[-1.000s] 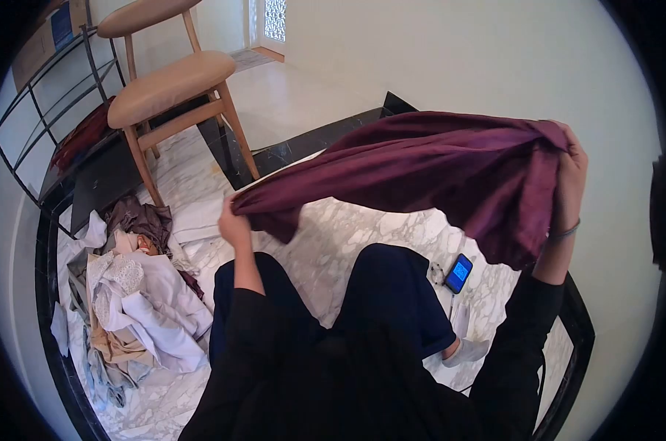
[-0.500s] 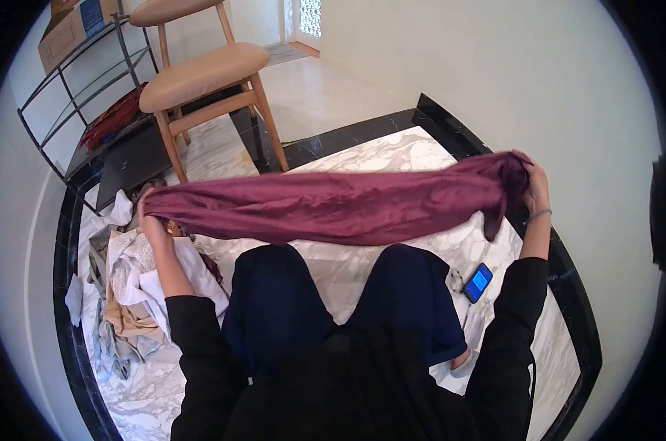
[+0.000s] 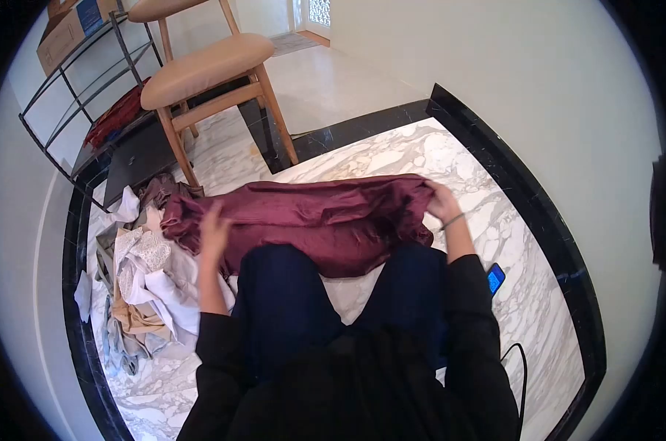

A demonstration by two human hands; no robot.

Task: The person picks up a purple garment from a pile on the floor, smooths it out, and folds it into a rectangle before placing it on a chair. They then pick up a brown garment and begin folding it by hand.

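A shiny maroon cloth (image 3: 311,220) lies loosely spread across the marble floor, just beyond my knees, wrinkled along its length. My left hand (image 3: 214,231) is over the cloth's left part, blurred, with its fingers apart. At the cloth's right end, my right hand (image 3: 443,204) has its fingers closed on the edge. Left of my legs is a heap of crumpled clothes (image 3: 156,287), white, beige and pale blue, touching the maroon cloth's left end.
A wooden chair with a tan seat (image 3: 208,70) stands at the back left. Beside it is a black metal rack (image 3: 68,88) with a cardboard box (image 3: 62,44). A phone (image 3: 497,278) lies near my right arm; a black cable (image 3: 524,367) is below it.
The maroon cloth, stretched taut between both hands before, is now lower and slack. My hands have come closer together, and my left hand has let go of its end.
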